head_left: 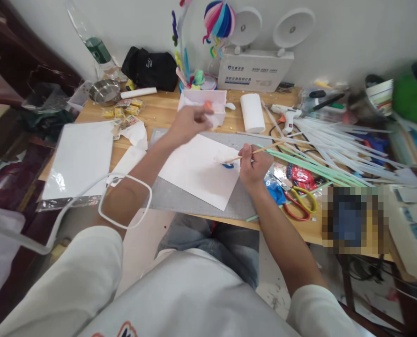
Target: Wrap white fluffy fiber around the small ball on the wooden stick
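Observation:
My right hand [253, 164] is closed around a thin wooden stick [264, 148], which slants down to the left. White fluff [224, 157] that looks like cotton is at the stick's lower end. Just beneath it, a small blue piece or mark [228, 165] shows on a white sheet of paper [197, 175]. My left hand [193, 122] is at the near edge of a small white box [221, 99], thumb and fingers bent but apart, with nothing visible between them. Inside the box are white material and a small orange thing [207, 105].
Under the sheet lies a grey cutting mat [180, 206]. Scissors [300, 203], green strips [310, 164], clear glue sticks [342, 135] and a glue gun [288, 119] crowd the right. A metal bowl [105, 91] and a white pad [80, 159] are left. A white roll [252, 113] stands behind.

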`<control>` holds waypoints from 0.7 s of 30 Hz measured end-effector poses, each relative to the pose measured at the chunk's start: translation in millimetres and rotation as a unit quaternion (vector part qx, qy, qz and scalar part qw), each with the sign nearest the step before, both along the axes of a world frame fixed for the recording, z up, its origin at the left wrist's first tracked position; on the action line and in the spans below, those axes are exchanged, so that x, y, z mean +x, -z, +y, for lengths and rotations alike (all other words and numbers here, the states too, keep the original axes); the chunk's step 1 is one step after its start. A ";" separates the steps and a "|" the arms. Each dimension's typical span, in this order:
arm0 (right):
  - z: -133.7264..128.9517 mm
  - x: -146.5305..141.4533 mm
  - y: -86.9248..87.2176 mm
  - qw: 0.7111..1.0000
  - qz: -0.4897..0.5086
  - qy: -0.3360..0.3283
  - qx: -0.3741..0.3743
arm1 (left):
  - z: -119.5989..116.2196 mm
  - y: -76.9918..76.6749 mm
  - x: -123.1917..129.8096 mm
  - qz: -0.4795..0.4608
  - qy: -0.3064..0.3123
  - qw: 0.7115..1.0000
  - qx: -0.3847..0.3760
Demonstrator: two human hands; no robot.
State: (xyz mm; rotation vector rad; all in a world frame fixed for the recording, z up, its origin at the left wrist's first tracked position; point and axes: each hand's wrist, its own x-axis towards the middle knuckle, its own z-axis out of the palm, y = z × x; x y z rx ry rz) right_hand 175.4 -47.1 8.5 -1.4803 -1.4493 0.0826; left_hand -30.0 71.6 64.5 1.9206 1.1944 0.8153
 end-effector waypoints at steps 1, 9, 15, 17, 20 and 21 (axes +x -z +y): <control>0.2 0.1 0.2 1.000 -0.001 0.002 0.000 | -19.6 7.4 2.1 -0.010 0.015 0.999 -0.028; 0.7 0.3 0.8 1.000 0.009 -0.005 0.002 | -88.4 54.6 16.8 -0.027 0.104 0.985 -0.132; 0.4 0.7 -0.1 1.000 0.001 -0.008 0.002 | -85.9 59.0 22.7 0.073 0.098 0.992 -0.019; 0.0 0.7 -0.6 1.000 -0.001 -0.009 0.005 | -86.4 61.4 23.3 0.100 0.104 0.989 0.016; -0.4 0.3 -1.5 1.000 -0.003 -0.011 0.013 | -85.8 64.6 24.7 0.122 0.111 0.986 0.030; -0.4 0.2 -1.7 1.000 -0.004 -0.010 0.016 | -85.2 65.0 25.4 0.130 0.110 0.985 0.029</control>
